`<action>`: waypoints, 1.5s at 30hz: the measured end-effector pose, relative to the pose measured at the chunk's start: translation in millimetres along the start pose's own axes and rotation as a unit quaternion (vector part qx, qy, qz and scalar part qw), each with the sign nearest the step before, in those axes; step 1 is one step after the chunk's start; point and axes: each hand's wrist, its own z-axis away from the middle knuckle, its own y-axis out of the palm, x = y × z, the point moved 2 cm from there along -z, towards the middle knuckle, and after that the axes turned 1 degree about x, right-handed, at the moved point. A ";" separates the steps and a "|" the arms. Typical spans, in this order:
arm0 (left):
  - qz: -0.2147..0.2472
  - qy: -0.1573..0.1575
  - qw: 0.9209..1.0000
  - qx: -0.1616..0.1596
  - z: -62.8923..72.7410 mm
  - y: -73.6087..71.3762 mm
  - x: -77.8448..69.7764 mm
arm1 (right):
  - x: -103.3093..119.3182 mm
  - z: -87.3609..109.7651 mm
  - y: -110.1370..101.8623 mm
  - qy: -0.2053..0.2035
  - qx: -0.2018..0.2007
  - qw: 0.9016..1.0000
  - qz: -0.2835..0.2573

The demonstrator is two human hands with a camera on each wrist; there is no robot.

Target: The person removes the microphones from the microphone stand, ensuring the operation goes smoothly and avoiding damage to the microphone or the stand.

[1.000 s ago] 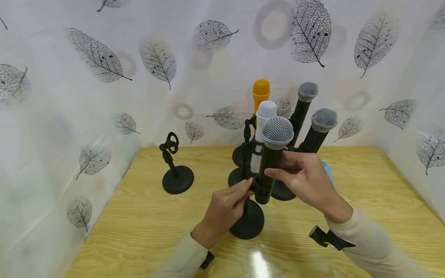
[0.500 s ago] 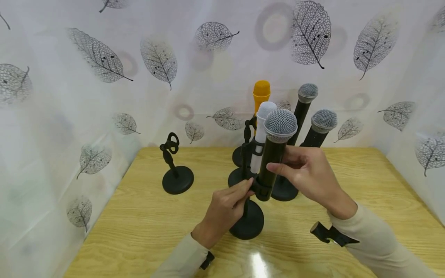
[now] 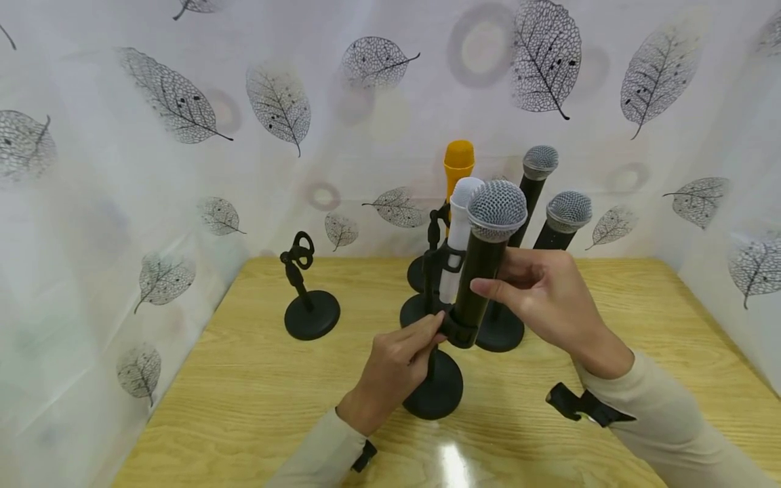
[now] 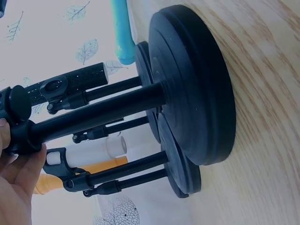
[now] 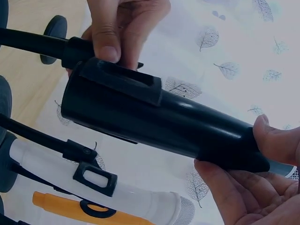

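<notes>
Nearest on the bench [image 3: 256, 379], the left hand [image 3: 390, 369] pinches the stand clip [image 3: 454, 331] atop the front stand [image 3: 434, 393]. Just right, the right hand [image 3: 549, 301] grips the black microphone [image 3: 485, 264], fingers curled round its barrel; its long axis runs near upright, base seated in the clip. Other microphones [image 3: 552, 224] stand behind.

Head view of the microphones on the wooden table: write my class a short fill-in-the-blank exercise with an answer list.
1. The right hand grips a black microphone with a ____ mesh head.
2. The left hand pinches the black clip of the round-based ____.
3. The tallest microphone at the back is ____.

Missing words: silver; stand; orange
</notes>
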 end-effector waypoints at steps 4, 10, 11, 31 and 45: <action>0.004 0.001 1.000 -0.003 -0.9 -0.5 -0.6 | 2.8 -1.6 -1.9 -0.003 -0.004 1.000 0.001; 0.007 0.003 1.000 -0.005 -1.9 -1.3 -1.3 | 7.8 -4.3 -6.5 -0.009 -0.009 1.000 0.008; 0.006 0.004 1.000 -0.005 -2.0 -1.5 -1.3 | 9.9 -5.4 -8.5 -0.010 -0.015 1.000 0.010; 0.027 -0.034 0.999 -0.009 0.4 -0.7 1.4 | 40.3 -16.2 -79.1 -0.007 -0.144 0.989 0.019; 0.170 -0.230 0.958 0.037 5.7 -3.1 1.1 | 22.9 -2.4 -117.0 0.055 -0.165 0.979 0.109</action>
